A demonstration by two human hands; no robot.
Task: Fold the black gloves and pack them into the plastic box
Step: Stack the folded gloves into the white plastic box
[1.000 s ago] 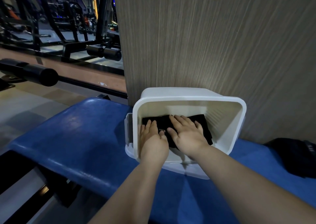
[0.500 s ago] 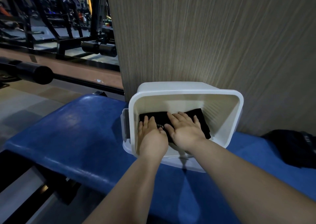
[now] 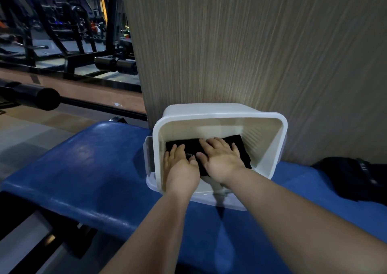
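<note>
The black gloves (image 3: pixel 240 149) lie as one folded bundle inside the single plastic box (image 3: pixel 281 148); left hand (image 3: pixel 181 170) and right hand (image 3: pixel 222 161) press flat on them, fingers straight, gripping nothing, covering much of the bundle; the box sits on a blue bench (image 3: pixel 94 169) against a wall (image 3: pixel 251 43); one dark bag (image 3: pixel 356 179) lies right

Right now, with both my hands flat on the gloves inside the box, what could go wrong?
1. Only flat pressure from the left hand and right hand holds the black gloves down; they may spring unfolded when you lift off.
2. The plastic box looks tipped toward you on the blue bench; pressing near its front wall could rock or slide it.
</note>
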